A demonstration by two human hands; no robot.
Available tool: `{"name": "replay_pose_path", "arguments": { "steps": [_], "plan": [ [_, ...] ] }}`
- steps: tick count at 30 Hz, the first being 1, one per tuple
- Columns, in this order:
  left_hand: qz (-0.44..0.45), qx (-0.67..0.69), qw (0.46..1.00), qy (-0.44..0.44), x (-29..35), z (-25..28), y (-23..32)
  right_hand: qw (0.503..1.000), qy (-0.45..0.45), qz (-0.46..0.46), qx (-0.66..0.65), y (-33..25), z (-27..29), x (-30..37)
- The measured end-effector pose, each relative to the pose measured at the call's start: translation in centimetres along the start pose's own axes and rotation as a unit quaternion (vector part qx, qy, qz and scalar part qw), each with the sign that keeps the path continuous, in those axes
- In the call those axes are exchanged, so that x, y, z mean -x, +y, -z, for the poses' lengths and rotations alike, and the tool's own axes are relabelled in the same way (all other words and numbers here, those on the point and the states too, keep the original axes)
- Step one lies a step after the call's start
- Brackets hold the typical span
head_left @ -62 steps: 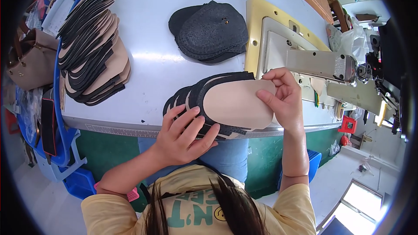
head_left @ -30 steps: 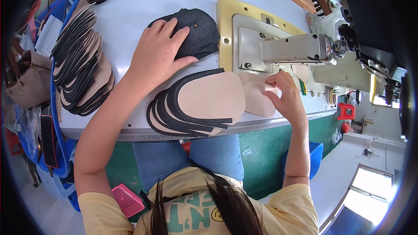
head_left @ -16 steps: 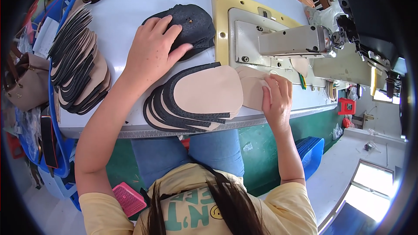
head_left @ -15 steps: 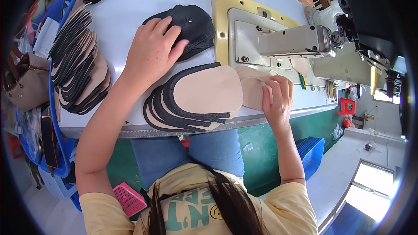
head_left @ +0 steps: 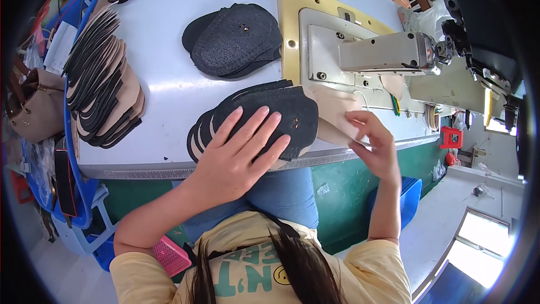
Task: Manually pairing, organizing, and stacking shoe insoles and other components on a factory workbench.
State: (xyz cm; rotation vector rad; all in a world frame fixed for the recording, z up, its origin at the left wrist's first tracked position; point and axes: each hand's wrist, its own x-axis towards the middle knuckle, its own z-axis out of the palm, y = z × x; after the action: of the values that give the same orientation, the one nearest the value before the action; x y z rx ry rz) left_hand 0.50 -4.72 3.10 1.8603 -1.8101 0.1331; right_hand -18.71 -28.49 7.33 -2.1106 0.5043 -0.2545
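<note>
Both hands are over the table (head_left: 163, 118), and I watch them from far away. I see the left hand (head_left: 239, 160) spread wide, palm down, its fingers apart and resting on the black piece (head_left: 306, 115). It presses on top and does not grip. The black piece lies on the near pile (head_left: 198, 135), by the table's front edge, and has little gold bits (head_left: 296, 123) near its right end.

I see the right hand (head_left: 374, 143) half curled, with its thumb and a finger apart at the edge of the beige pieces (head_left: 337, 107). I cannot tell if they pinch one. The beige pieces are just right of the black piece.

Behind the right hand I see the sewing machine (head_left: 388, 53), set in a yellow frame (head_left: 289, 34). Another black pile (head_left: 230, 45) lies just left of the frame. Far left, a tall stack (head_left: 107, 84) of black and beige pieces leans over, fanned out. Past it is a bag (head_left: 39, 101).
</note>
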Motion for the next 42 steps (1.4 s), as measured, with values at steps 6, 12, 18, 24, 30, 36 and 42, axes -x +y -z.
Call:
{"name": "replay_pose_path", "arguments": {
  "steps": [6, 12, 18, 24, 30, 36, 42],
  "plan": [
    [0.011, -0.01, 0.999, 0.037, 0.6, -0.4, 0.0, 0.934, -0.191, 0.034, -0.301, 0.6, 3.4, 0.3],
    [0.04, -0.033, 0.978, 0.202, 3.2, -2.1, 0.2, 0.973, 0.044, -0.096, -0.207, -0.6, 0.5, -0.5],
    [0.054, 0.0, 0.982, 0.182, 3.8, -2.3, 0.3, 0.965, 0.036, -0.123, -0.229, -2.8, -4.7, -3.5],
    [0.039, 0.003, 0.973, 0.229, 3.8, -2.9, 0.0, 0.971, 0.006, -0.12, -0.209, -3.8, -5.9, -5.0],
    [0.044, -0.007, 0.974, 0.223, 3.8, -2.7, 0.0, 0.973, -0.006, -0.127, -0.193, -3.4, -6.0, -5.6],
    [0.055, -0.022, 0.98, 0.188, 3.5, -2.2, 0.1, 0.974, -0.016, -0.119, -0.194, -3.1, -6.0, -5.5],
    [0.054, -0.018, 0.983, 0.177, 3.5, -2.2, 0.1, 0.988, 0.061, 0.005, 0.143, -3.4, -7.3, -5.1]
  ]
}}
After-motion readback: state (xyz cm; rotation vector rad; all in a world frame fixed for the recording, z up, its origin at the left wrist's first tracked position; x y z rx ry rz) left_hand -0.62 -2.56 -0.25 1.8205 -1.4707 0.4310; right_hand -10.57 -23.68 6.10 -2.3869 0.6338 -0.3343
